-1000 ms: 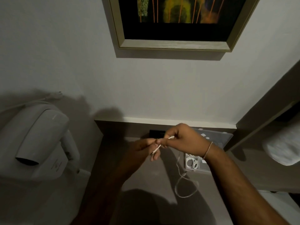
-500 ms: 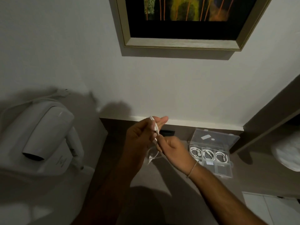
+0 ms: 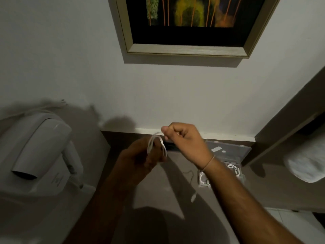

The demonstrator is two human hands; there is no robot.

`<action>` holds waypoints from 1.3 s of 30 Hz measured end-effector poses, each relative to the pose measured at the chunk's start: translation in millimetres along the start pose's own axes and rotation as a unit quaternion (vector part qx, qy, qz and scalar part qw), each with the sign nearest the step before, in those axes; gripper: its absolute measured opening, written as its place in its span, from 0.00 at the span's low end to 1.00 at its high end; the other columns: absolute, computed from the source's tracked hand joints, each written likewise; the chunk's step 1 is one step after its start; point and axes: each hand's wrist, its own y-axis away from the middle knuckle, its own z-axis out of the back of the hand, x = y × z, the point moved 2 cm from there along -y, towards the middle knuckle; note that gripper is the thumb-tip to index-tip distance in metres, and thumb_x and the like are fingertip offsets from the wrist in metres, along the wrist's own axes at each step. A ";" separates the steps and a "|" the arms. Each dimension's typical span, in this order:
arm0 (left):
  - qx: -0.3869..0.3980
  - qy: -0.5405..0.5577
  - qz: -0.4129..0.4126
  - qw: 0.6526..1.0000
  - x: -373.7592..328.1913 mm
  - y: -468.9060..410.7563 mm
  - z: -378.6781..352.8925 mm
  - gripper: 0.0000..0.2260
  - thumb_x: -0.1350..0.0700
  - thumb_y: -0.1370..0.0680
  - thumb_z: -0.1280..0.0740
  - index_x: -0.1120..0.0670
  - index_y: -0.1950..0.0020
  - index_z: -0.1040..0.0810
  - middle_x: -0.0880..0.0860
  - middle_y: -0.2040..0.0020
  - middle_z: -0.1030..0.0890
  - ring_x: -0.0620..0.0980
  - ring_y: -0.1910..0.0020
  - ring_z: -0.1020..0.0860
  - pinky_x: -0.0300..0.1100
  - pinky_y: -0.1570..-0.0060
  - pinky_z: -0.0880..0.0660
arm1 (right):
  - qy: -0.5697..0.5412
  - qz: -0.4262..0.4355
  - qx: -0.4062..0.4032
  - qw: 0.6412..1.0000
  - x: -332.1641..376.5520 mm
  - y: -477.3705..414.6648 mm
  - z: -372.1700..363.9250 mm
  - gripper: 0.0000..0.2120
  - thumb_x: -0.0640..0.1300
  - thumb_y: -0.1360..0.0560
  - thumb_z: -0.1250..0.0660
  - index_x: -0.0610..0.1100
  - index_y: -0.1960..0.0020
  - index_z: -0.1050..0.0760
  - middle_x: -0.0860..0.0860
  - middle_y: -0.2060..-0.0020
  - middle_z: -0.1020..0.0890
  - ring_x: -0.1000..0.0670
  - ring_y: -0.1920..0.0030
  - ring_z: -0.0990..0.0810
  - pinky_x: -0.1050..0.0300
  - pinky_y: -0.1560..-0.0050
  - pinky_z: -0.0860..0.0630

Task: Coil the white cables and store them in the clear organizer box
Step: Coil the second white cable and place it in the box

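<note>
A white cable [image 3: 154,143] loops over the fingers of my left hand [image 3: 140,159], which grips the loops above the brown counter. My right hand [image 3: 184,140] is raised just right of it, fingers pinched on the same cable's strand. The cable's loose tail [image 3: 193,196] hangs down with a white plug at its end. The clear organizer box [image 3: 243,175] sits open at the back right, partly hidden by my right forearm. Coiled white cables [image 3: 233,169] lie in its compartments.
A white wall-mounted hair dryer [image 3: 38,152] hangs at the left. A framed picture [image 3: 190,25] is on the wall above. A dark socket strip [image 3: 170,146] sits at the counter's back edge. A white rolled towel [image 3: 307,161] lies on a shelf at the right.
My right hand has swung up and over to the right of my left hand, laying another loop of cable around the left fingers. My right forearm now covers part of the box.
</note>
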 end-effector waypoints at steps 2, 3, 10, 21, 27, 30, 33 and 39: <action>-0.035 0.126 -0.029 0.991 -4.7 -7.9 2.7 0.18 0.56 0.12 0.44 0.59 0.53 0.18 0.55 0.65 0.23 0.56 0.60 0.25 0.43 0.45 0.20 | -0.018 -0.046 -0.012 0.999 -23.2 12.2 -20.2 0.21 0.44 0.14 0.37 0.38 0.64 0.24 0.38 0.69 0.26 0.51 0.65 0.29 0.54 0.58 0.32; -0.073 0.173 -0.053 0.981 -3.3 -12.1 6.4 0.16 0.55 0.13 0.41 0.59 0.51 0.17 0.54 0.61 0.17 0.53 0.57 0.19 0.45 0.43 0.19 | -0.014 -0.059 -0.003 0.998 -31.3 20.8 -29.1 0.21 0.43 0.13 0.40 0.36 0.63 0.26 0.39 0.70 0.28 0.52 0.65 0.30 0.53 0.58 0.33; -0.240 -0.402 -0.145 0.871 5.2 -21.5 5.7 0.17 0.56 0.12 0.41 0.47 0.54 0.16 0.51 0.50 0.11 0.51 0.46 0.13 0.48 0.40 0.20 | 0.215 0.019 0.135 0.967 -3.1 38.1 -17.2 0.15 0.49 0.15 0.38 0.50 0.60 0.25 0.56 0.71 0.26 0.57 0.70 0.27 0.56 0.64 0.29; -0.073 0.010 -0.045 0.996 -11.9 -32.9 -8.2 0.20 0.51 0.13 0.44 0.56 0.59 0.21 0.51 0.68 0.24 0.52 0.65 0.25 0.41 0.57 0.21 | 0.041 -0.018 0.030 0.999 3.0 -13.8 9.4 0.18 0.41 0.15 0.36 0.42 0.64 0.24 0.46 0.72 0.27 0.52 0.67 0.31 0.53 0.63 0.34; -0.277 -0.168 -0.134 0.936 -5.2 -36.5 8.4 0.18 0.56 0.11 0.44 0.57 0.54 0.19 0.51 0.55 0.11 0.51 0.48 0.13 0.39 0.44 0.19 | 0.133 -0.005 0.092 0.987 -18.4 41.5 -24.4 0.19 0.49 0.13 0.42 0.50 0.62 0.28 0.56 0.70 0.27 0.57 0.68 0.27 0.55 0.61 0.27; -0.208 -0.449 -0.145 0.857 5.1 -30.3 -3.7 0.17 0.56 0.12 0.44 0.48 0.59 0.25 0.40 0.66 0.19 0.37 0.66 0.20 0.25 0.60 0.27 | 0.231 0.065 0.104 0.965 16.6 20.6 16.0 0.18 0.57 0.18 0.38 0.50 0.60 0.21 0.57 0.70 0.20 0.58 0.68 0.21 0.58 0.64 0.26; -0.106 -0.386 -0.078 0.913 6.8 -31.0 -5.6 0.14 0.52 0.14 0.42 0.43 0.56 0.21 0.43 0.69 0.22 0.40 0.69 0.25 0.33 0.56 0.23 | 0.204 0.069 0.098 0.972 40.9 -6.3 53.6 0.13 0.58 0.23 0.28 0.51 0.59 0.14 0.55 0.65 0.12 0.55 0.64 0.14 0.56 0.60 0.20; -0.011 -0.088 0.039 0.995 -13.2 -38.7 -0.6 0.18 0.50 0.13 0.45 0.56 0.57 0.26 0.48 0.71 0.33 0.56 0.69 0.35 0.44 0.55 0.23 | -0.044 0.011 0.025 0.999 10.7 -11.6 18.7 0.20 0.44 0.16 0.34 0.48 0.66 0.24 0.58 0.76 0.26 0.61 0.73 0.30 0.68 0.67 0.32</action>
